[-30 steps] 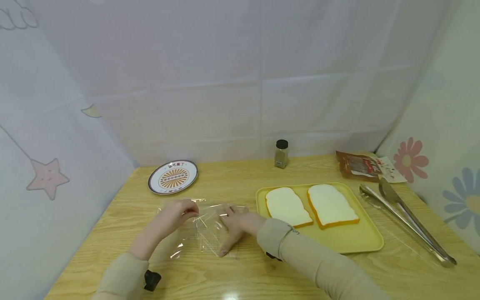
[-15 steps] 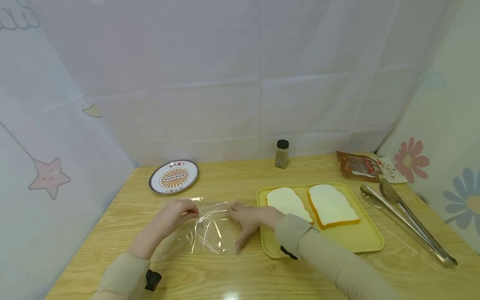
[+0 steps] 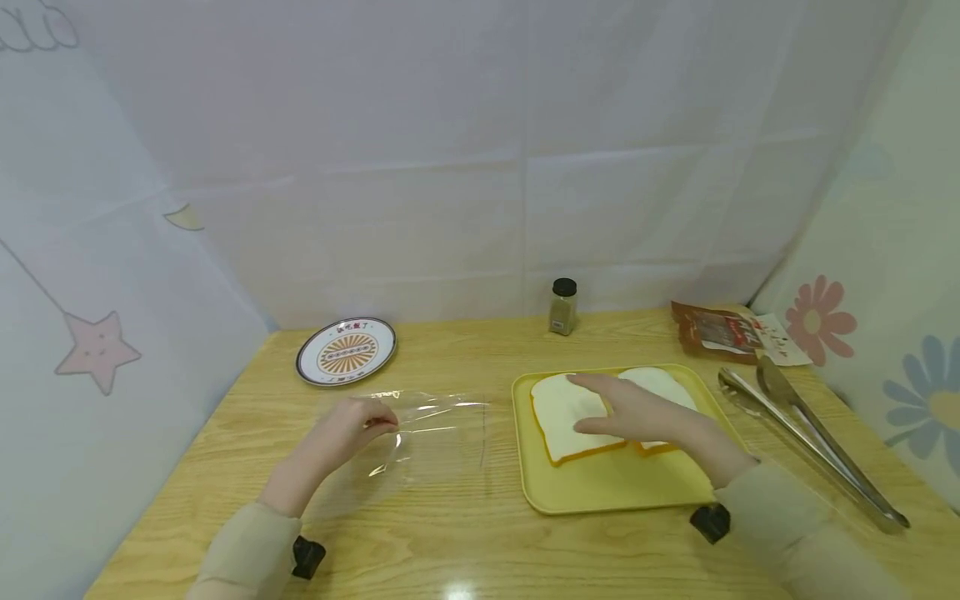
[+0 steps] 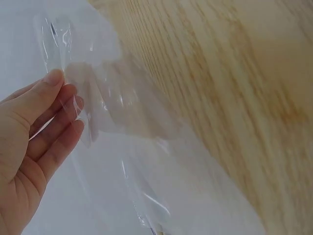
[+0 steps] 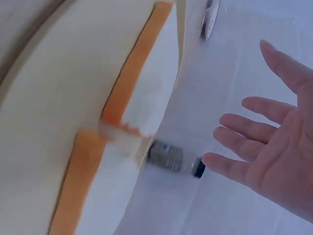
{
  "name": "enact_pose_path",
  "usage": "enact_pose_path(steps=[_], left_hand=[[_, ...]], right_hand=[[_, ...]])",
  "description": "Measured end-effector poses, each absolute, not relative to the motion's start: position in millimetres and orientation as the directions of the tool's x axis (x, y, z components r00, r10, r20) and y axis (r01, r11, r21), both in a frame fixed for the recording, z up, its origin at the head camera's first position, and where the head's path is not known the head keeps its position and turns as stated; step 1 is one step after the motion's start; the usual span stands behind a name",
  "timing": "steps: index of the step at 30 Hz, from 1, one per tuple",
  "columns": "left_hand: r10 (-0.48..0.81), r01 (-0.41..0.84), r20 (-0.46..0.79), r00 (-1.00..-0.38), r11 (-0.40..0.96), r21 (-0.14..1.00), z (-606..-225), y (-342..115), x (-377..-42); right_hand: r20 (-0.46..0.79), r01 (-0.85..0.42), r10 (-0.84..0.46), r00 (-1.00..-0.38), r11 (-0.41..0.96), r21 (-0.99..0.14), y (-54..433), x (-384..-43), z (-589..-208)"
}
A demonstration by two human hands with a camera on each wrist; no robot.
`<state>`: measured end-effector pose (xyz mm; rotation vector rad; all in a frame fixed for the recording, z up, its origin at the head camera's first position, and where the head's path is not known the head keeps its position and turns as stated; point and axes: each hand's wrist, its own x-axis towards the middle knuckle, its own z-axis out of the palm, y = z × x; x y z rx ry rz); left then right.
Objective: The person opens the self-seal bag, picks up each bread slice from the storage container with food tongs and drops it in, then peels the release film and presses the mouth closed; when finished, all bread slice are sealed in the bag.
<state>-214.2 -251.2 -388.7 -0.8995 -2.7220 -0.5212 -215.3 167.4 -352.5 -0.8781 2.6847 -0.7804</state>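
Clear film (image 3: 446, 429) over the table (image 3: 405, 550), pinched by our left hand (image 3: 348, 433), our right hand (image 3: 637, 408) apart from it, outspread above 2 bread slices (image 3: 562, 417), these lying on the yellow tray (image 3: 600, 492).

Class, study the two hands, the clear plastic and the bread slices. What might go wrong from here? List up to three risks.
1. Only the left hand grips the clear plastic, so it might slip or shift.
2. The plastic looks thin and creased; it could cling to itself.
3. The right hand hovers over both bread slices, which lie close together, so it may nudge one.
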Motion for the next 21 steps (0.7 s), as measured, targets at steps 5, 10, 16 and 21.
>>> enact_pose_path(steps=[5, 10, 16, 21], left_hand=[[0.519, 0.593, 0.303, -0.799, 0.761, 0.263, -388, -250, -214], [0.515, 0.585, 0.295, -0.805, 0.769, 0.256, -389, -251, -213], [0.504, 0.575, 0.29, -0.814, 0.773, 0.269, -389, -254, -212], [0.507, 0.582, 0.299, -0.808, 0.766, 0.274, -391, -255, -213]], right_hand=[[0.101, -0.46, -0.476, -0.874, 0.74, -0.49, 234, -199, -353], [0.101, -0.325, -0.313, -0.944, 0.839, -0.436, 297, -187, -356], [0.099, -0.207, -0.182, -0.978, 0.898, -0.389, 354, -180, -374], [0.065, -0.142, -0.127, -0.99, 0.917, -0.372, 378, -172, -385]])
